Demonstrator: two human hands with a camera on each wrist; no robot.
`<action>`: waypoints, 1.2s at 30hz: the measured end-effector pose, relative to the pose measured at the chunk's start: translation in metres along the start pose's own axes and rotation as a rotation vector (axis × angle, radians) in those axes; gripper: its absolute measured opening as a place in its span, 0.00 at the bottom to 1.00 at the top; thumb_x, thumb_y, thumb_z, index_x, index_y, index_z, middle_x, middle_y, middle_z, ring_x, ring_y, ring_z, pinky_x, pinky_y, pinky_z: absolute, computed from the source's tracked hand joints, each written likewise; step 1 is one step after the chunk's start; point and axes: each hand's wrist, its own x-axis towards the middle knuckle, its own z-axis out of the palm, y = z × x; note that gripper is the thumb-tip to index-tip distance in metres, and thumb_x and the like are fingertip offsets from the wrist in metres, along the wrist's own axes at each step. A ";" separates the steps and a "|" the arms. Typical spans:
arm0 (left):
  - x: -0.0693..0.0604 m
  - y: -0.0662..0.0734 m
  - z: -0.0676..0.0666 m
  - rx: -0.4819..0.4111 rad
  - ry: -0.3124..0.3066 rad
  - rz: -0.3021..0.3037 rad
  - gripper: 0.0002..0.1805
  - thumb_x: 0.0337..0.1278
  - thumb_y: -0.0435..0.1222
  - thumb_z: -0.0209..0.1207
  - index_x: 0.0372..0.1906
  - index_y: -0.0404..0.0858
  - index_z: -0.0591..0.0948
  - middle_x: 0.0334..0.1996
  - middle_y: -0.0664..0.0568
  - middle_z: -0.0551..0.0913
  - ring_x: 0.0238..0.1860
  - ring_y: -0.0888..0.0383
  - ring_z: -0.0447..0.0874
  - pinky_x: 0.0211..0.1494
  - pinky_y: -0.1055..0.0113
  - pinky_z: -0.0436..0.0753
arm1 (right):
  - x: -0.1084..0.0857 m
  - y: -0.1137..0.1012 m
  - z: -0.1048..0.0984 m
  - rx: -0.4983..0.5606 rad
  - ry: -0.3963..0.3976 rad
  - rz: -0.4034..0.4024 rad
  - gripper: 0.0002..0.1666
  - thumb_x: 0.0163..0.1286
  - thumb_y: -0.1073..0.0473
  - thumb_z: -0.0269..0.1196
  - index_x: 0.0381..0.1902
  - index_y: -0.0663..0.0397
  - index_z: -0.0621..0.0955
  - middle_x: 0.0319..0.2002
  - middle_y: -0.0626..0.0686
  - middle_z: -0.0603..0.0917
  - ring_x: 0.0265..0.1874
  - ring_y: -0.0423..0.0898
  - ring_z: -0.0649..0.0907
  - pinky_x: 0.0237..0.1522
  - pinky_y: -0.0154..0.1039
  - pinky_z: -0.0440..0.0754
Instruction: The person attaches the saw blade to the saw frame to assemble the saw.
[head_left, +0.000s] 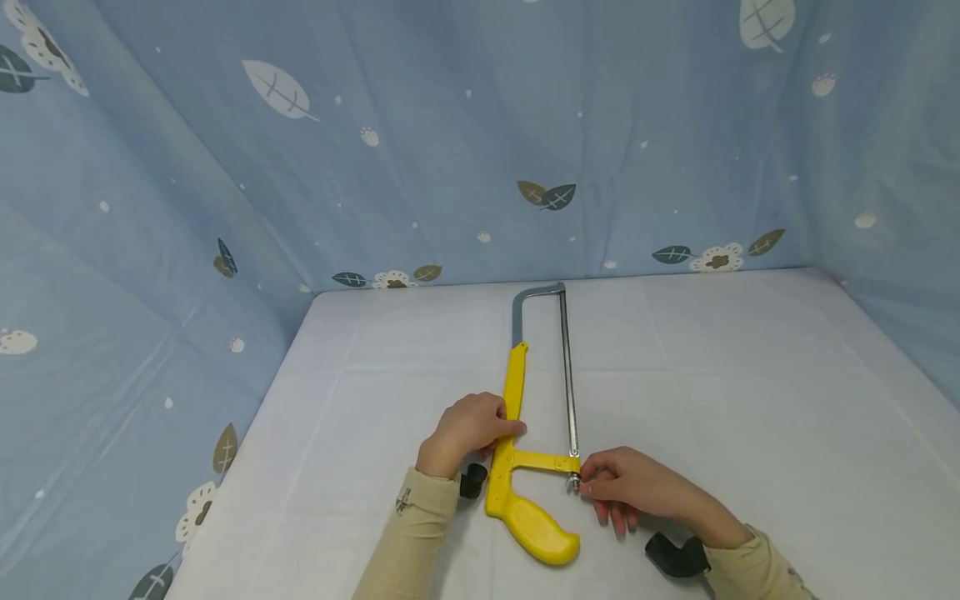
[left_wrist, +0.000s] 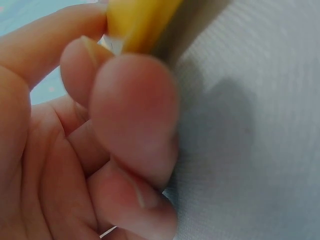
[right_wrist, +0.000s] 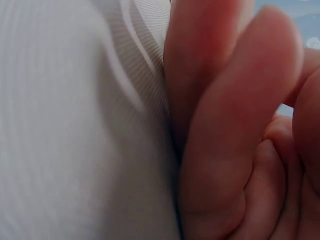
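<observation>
A hacksaw [head_left: 534, 529] with a yellow handle and frame lies flat on the white cloth. Its grey bow curves over at the far end, and the blade [head_left: 566, 367] runs down the right side. My left hand [head_left: 468, 429] grips the yellow frame above the handle, thumb across the top; in the left wrist view a blurred piece of yellow frame [left_wrist: 145, 22] shows beyond the fingers. At the blade's near end is a small metal wing nut [head_left: 573, 483]. My right hand [head_left: 637, 483] pinches it between thumb and forefinger. The right wrist view shows curled fingers [right_wrist: 220, 140] by the cloth, with the nut hidden.
White cloth [head_left: 750, 400] covers the table under the saw. Blue patterned fabric [head_left: 465, 150] hangs behind the far edge and along both sides. A black camera mount [head_left: 472, 481] sits at the left wrist, another black mount [head_left: 677, 556] at the right.
</observation>
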 end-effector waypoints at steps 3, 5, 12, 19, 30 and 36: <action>-0.001 0.000 0.000 -0.003 -0.002 0.008 0.18 0.47 0.52 0.60 0.19 0.43 0.74 0.10 0.53 0.73 0.11 0.57 0.71 0.16 0.68 0.67 | 0.000 0.001 0.000 -0.001 0.016 0.005 0.16 0.61 0.50 0.59 0.38 0.57 0.76 0.17 0.55 0.80 0.08 0.45 0.76 0.10 0.34 0.71; -0.001 0.001 -0.001 0.004 -0.001 0.016 0.18 0.47 0.52 0.60 0.19 0.43 0.74 0.10 0.53 0.73 0.11 0.57 0.71 0.16 0.68 0.67 | 0.000 0.002 0.001 -0.004 0.030 0.014 0.16 0.61 0.49 0.59 0.37 0.57 0.76 0.16 0.54 0.79 0.08 0.45 0.76 0.10 0.35 0.72; -0.001 0.002 -0.003 0.017 -0.001 0.021 0.18 0.47 0.52 0.60 0.19 0.43 0.74 0.09 0.53 0.73 0.11 0.58 0.71 0.16 0.68 0.67 | 0.002 0.002 0.000 -0.016 0.069 0.033 0.17 0.59 0.47 0.60 0.34 0.56 0.76 0.15 0.54 0.78 0.08 0.45 0.75 0.10 0.35 0.72; 0.000 0.004 -0.003 0.010 -0.007 0.022 0.18 0.47 0.52 0.60 0.19 0.43 0.74 0.09 0.53 0.73 0.11 0.58 0.71 0.16 0.68 0.66 | 0.000 0.001 0.000 -0.017 0.058 0.025 0.16 0.59 0.49 0.61 0.35 0.57 0.77 0.16 0.54 0.79 0.08 0.45 0.75 0.10 0.35 0.72; -0.002 0.002 -0.001 0.009 0.001 0.025 0.18 0.47 0.52 0.60 0.19 0.43 0.74 0.09 0.53 0.73 0.11 0.57 0.71 0.16 0.68 0.67 | 0.000 -0.002 0.003 -0.035 0.045 0.048 0.19 0.61 0.45 0.58 0.37 0.56 0.77 0.17 0.54 0.79 0.08 0.45 0.75 0.10 0.35 0.72; -0.001 0.000 0.000 0.004 0.000 0.022 0.18 0.47 0.52 0.60 0.19 0.43 0.74 0.09 0.53 0.73 0.11 0.57 0.72 0.16 0.68 0.67 | 0.001 -0.001 0.002 -0.023 0.038 0.042 0.18 0.62 0.45 0.57 0.37 0.55 0.78 0.17 0.54 0.80 0.08 0.44 0.75 0.10 0.35 0.72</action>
